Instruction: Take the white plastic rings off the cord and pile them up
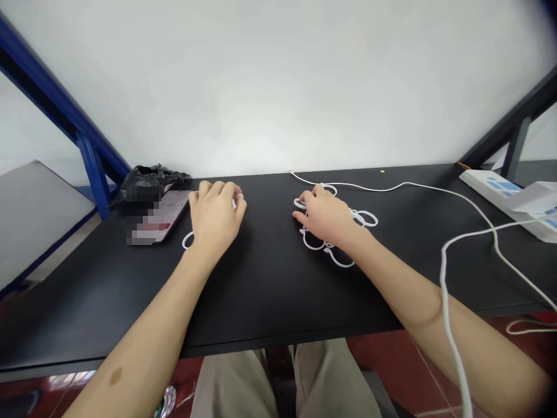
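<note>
My left hand (215,215) is closed above the black tabletop, fingers curled down with the thumb against them. A bit of a white plastic ring (235,202) shows between thumb and forefinger; the rest is hidden. Another white loop (187,240) sticks out from under the wrist side of that hand. My right hand (325,216) lies palm down over several thin white rings (368,219) with small tabs, thumb and forefinger apart. Near its fingertips is a white ring (299,203), and whether they touch it I cannot tell.
A phone (174,212) showing a timer lies left of my left hand, beside a crumpled black plastic bag (152,174). A white cable (407,184) runs across the black table (261,290) and over my right forearm. A white-and-blue box (500,188) sits at the right.
</note>
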`<state>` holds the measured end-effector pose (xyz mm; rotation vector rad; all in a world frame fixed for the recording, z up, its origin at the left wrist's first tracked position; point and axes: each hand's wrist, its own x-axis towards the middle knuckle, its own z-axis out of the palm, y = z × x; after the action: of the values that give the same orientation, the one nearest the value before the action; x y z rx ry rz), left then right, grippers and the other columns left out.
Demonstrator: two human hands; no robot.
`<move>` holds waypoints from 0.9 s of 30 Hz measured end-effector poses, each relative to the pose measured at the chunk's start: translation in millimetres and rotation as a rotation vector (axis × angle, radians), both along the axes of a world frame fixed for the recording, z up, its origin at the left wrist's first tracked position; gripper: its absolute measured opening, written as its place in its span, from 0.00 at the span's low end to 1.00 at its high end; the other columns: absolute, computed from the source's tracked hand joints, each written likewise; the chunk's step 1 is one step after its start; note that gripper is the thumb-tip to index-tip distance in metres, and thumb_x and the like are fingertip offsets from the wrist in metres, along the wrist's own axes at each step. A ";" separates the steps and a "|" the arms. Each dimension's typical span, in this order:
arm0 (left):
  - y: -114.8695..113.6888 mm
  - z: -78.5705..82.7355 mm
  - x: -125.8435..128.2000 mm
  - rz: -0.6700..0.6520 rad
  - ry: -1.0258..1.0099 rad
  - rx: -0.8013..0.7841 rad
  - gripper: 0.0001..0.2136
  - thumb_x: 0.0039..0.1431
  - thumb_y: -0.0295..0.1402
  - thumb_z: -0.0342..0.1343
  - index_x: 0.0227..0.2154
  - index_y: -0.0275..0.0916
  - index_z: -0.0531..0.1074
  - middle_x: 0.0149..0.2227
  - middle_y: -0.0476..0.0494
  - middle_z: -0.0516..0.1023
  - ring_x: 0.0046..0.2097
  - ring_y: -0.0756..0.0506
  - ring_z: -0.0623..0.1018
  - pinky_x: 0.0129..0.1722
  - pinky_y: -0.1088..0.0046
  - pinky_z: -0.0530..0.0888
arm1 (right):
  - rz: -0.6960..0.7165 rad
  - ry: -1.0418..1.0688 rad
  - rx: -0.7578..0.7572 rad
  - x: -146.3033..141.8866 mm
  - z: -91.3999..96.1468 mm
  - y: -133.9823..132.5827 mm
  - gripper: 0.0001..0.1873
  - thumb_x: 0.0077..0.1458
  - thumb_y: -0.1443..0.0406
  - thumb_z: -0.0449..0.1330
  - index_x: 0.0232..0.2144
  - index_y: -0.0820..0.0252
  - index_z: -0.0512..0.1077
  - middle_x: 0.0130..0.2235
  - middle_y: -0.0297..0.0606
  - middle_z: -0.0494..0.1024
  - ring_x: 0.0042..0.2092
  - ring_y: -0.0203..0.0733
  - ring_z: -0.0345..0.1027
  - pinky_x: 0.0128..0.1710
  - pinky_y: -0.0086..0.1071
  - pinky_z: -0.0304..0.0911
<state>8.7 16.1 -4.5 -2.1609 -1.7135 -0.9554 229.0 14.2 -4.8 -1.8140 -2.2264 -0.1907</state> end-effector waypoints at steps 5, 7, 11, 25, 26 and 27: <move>0.8 -3.9 -3.9 0.063 0.153 -0.049 0.08 0.59 0.32 0.50 0.35 0.40 0.74 0.38 0.35 0.77 0.45 0.32 0.69 0.42 0.53 0.63 | 0.027 -0.056 -0.047 1.2 -0.5 2.3 0.10 0.60 0.68 0.56 0.43 0.64 0.72 0.43 0.51 0.73 0.41 0.53 0.71 0.35 0.40 0.64; 0.3 -4.9 -2.7 0.050 0.178 -0.074 0.08 0.58 0.32 0.50 0.35 0.40 0.74 0.38 0.34 0.77 0.45 0.32 0.69 0.42 0.53 0.64 | 0.032 -0.061 -0.060 -1.6 1.3 1.3 0.08 0.60 0.69 0.55 0.39 0.62 0.73 0.41 0.50 0.73 0.37 0.50 0.71 0.32 0.39 0.63; 0.5 -8.0 -1.1 0.036 0.214 -0.112 0.09 0.58 0.31 0.49 0.34 0.40 0.74 0.38 0.34 0.78 0.45 0.31 0.70 0.42 0.52 0.65 | 0.053 -0.037 -0.054 -6.0 4.9 -1.0 0.08 0.61 0.69 0.54 0.36 0.60 0.74 0.38 0.48 0.74 0.35 0.48 0.71 0.30 0.38 0.61; -0.9 -6.4 8.7 -0.145 0.067 -0.056 0.10 0.62 0.35 0.51 0.41 0.40 0.75 0.43 0.38 0.77 0.48 0.34 0.69 0.48 0.52 0.64 | 0.180 0.090 0.128 -15.7 9.7 -7.6 0.07 0.60 0.69 0.53 0.34 0.61 0.71 0.36 0.44 0.76 0.39 0.48 0.67 0.35 0.37 0.59; -0.6 -6.2 9.6 -0.226 0.049 -0.057 0.12 0.62 0.34 0.50 0.46 0.41 0.73 0.45 0.39 0.76 0.47 0.36 0.69 0.49 0.55 0.65 | 0.246 0.119 0.138 -16.5 9.3 -8.5 0.06 0.60 0.69 0.53 0.35 0.61 0.70 0.36 0.42 0.76 0.40 0.47 0.67 0.36 0.36 0.59; -0.3 -6.3 10.3 -0.308 0.040 -0.058 0.14 0.63 0.33 0.50 0.49 0.41 0.71 0.46 0.40 0.76 0.47 0.38 0.69 0.48 0.57 0.66 | 0.313 0.145 0.142 -17.3 8.8 -9.3 0.06 0.60 0.69 0.53 0.35 0.60 0.70 0.36 0.41 0.76 0.40 0.45 0.66 0.36 0.36 0.60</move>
<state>19.0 15.9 -10.8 -2.5143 -1.4317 -0.9339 211.7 5.0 4.1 -1.3429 -2.2912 -0.1457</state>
